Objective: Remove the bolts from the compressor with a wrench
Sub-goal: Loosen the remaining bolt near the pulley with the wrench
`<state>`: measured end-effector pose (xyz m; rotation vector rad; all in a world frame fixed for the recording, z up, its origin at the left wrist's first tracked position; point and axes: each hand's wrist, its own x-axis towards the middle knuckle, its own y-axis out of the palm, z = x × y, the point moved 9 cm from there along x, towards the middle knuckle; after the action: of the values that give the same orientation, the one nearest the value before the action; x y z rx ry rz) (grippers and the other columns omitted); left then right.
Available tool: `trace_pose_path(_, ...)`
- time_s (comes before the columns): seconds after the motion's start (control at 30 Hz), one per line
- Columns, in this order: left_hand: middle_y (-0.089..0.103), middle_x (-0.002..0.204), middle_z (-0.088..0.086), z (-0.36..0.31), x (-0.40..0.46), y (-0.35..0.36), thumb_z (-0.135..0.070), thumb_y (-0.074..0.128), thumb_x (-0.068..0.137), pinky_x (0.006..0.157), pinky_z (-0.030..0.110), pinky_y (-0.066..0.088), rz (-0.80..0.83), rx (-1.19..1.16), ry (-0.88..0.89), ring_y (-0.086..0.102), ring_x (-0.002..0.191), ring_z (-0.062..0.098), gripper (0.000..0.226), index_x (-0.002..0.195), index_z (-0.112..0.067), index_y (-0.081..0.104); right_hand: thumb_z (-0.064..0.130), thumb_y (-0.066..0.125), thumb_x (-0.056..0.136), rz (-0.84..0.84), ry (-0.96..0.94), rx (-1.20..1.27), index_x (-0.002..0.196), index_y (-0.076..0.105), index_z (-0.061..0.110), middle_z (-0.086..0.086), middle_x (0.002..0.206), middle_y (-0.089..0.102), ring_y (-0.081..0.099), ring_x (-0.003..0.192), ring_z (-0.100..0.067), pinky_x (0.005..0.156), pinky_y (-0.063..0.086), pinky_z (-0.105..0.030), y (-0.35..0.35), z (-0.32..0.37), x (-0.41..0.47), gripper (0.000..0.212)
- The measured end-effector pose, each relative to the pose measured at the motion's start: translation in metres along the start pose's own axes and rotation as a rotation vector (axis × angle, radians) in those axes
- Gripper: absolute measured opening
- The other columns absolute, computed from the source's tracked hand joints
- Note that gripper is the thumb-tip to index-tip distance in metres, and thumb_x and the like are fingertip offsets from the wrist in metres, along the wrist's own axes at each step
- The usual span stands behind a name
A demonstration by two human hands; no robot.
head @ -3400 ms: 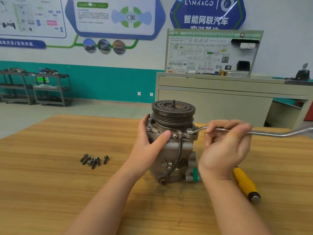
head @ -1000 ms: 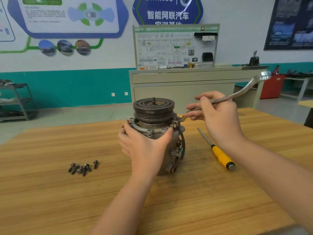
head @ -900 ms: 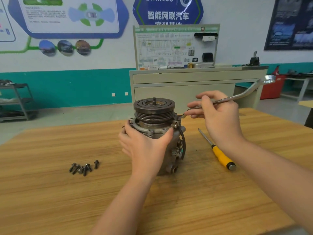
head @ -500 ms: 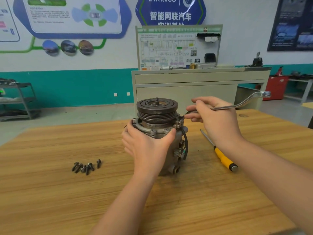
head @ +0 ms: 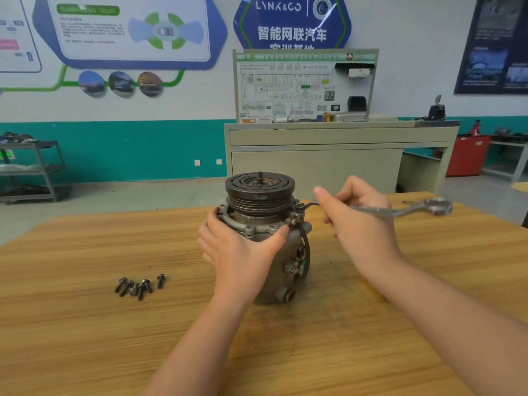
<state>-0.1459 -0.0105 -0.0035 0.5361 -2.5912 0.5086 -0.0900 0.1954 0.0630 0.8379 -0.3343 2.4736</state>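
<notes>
The grey compressor (head: 281, 252) stands upright in the middle of the wooden table (head: 85, 338), its dark grooved pulley (head: 259, 190) on top. My left hand (head: 240, 252) grips the housing just below the flange, thumb on the right side. My right hand (head: 360, 221) holds the silver ring wrench (head: 400, 210) near its middle. The wrench's near end sits on a bolt (head: 300, 206) at the flange's right edge; its far ring end points right. Several removed dark bolts (head: 140, 285) lie in a loose group to the left.
A black cable (head: 307, 247) runs down the compressor's right side. Beyond the table stand a grey training bench (head: 328, 155) with a wiring board, a metal shelf (head: 31, 170) at far left and a red cabinet (head: 468, 155) at right.
My right hand has swung the wrench handle down and toward me around the bolt. The yellow screwdriver seen earlier to the right of the compressor is now hidden behind my right forearm. My left hand keeps its grip.
</notes>
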Motion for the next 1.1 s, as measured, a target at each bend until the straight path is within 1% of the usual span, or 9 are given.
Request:
trace_pose_path(0.1,0.027,0.148,0.003,0.009,0.011,0.001,-0.052,0.083,0.06,0.118,0.041,0.02,0.101,-0.048,0.005,0.02,0.139,0.018,0.117,0.152,-0.014,0.02,0.01,0.067,0.089,0.031,0.025,0.098,0.061,0.04,0.014,-0.001,0.049,0.055,0.046,0.041,-0.008,0.044,0.037,-0.02,0.0,-0.006,0.0,0.039)
trace_pose_path(0.27,0.027,0.157,-0.008,0.027,0.026,0.004,-0.061,0.075,0.06,0.118,0.044,0.028,0.353,-0.232,-0.042,0.03,0.142,0.014,0.117,0.156,-0.031,0.014,0.006,0.064,0.078,0.379,0.557,0.636,0.065,0.037,0.014,-0.004,0.047,0.047,0.034,0.033,-0.005,0.034,0.021,-0.014,0.034,-0.05,0.021,0.031)
trace_pose_path(0.47,0.035,0.153,-0.018,0.034,0.029,0.006,-0.062,0.072,0.056,0.099,0.02,0.032,0.426,-0.361,-0.067,0.038,0.131,0.002,0.119,0.156,-0.041,0.012,0.012,0.06,0.077,0.766,0.852,0.678,0.052,0.055,0.015,0.004,0.043,0.045,0.034,0.028,0.0,0.034,0.018,-0.007,0.089,-0.077,0.038,0.027)
trace_pose_path(0.57,0.038,0.144,-0.024,0.034,0.028,0.007,-0.064,0.075,0.052,0.088,0.01,0.033,0.434,-0.365,-0.061,0.044,0.116,-0.011,0.121,0.155,-0.044,0.013,0.013,0.086,0.059,0.792,0.885,0.817,0.055,0.058,0.012,0.001,0.042,0.047,0.037,0.027,-0.001,0.031,0.022,-0.007,0.103,-0.078,0.036,0.028)
trace_pose_path(0.67,0.036,0.149,-0.022,0.035,0.029,0.007,-0.06,0.075,0.056,0.099,0.017,0.034,0.428,-0.377,-0.059,0.042,0.127,-0.001,0.119,0.155,-0.043,0.013,0.011,0.098,0.037,0.686,0.813,0.994,0.056,0.058,0.009,0.0,0.042,0.049,0.039,0.027,-0.001,0.026,0.028,-0.01,0.09,-0.065,0.042,0.045)
trace_pose_path(0.73,0.035,0.153,-0.018,0.035,0.029,0.007,-0.056,0.074,0.06,0.11,0.028,0.033,0.425,-0.385,-0.064,0.038,0.135,0.005,0.115,0.156,-0.041,0.013,0.018,0.092,0.048,0.488,0.701,0.967,0.057,0.053,0.015,0.002,0.042,0.048,0.037,0.027,-0.001,0.026,0.026,-0.011,0.067,-0.062,0.05,0.04)
trace_pose_path(0.9,0.032,0.155,-0.013,0.031,0.026,0.005,-0.059,0.08,0.062,0.114,0.034,0.031,0.397,-0.371,-0.066,0.036,0.138,0.01,0.117,0.155,-0.04,0.012,0.017,0.074,0.079,0.04,0.214,0.515,0.05,0.035,0.022,-0.004,0.041,0.046,0.036,0.029,-0.01,0.034,0.025,-0.015,0.009,-0.037,0.041,0.05)
trace_pose_path(1.0,0.025,0.158,-0.011,0.028,0.021,0.004,-0.061,0.074,0.058,0.117,0.039,0.029,0.384,-0.34,-0.066,0.03,0.142,0.012,0.119,0.154,-0.044,0.007,0.013,0.069,0.088,-0.079,0.04,0.283,0.05,0.037,0.019,-0.007,0.043,0.051,0.044,0.033,-0.012,0.037,0.033,-0.018,-0.001,-0.02,0.02,0.05)
trace_pose_path(1.1,0.022,0.159,-0.011,0.025,0.019,0.004,-0.063,0.072,0.057,0.12,0.045,0.026,0.381,-0.326,-0.055,0.025,0.145,0.013,0.119,0.154,-0.043,0.006,0.009,0.065,0.089,-0.122,-0.069,0.152,0.06,0.035,-0.002,-0.014,0.047,0.054,0.048,0.035,-0.009,0.04,0.039,-0.02,0.002,-0.004,0.005,0.043)
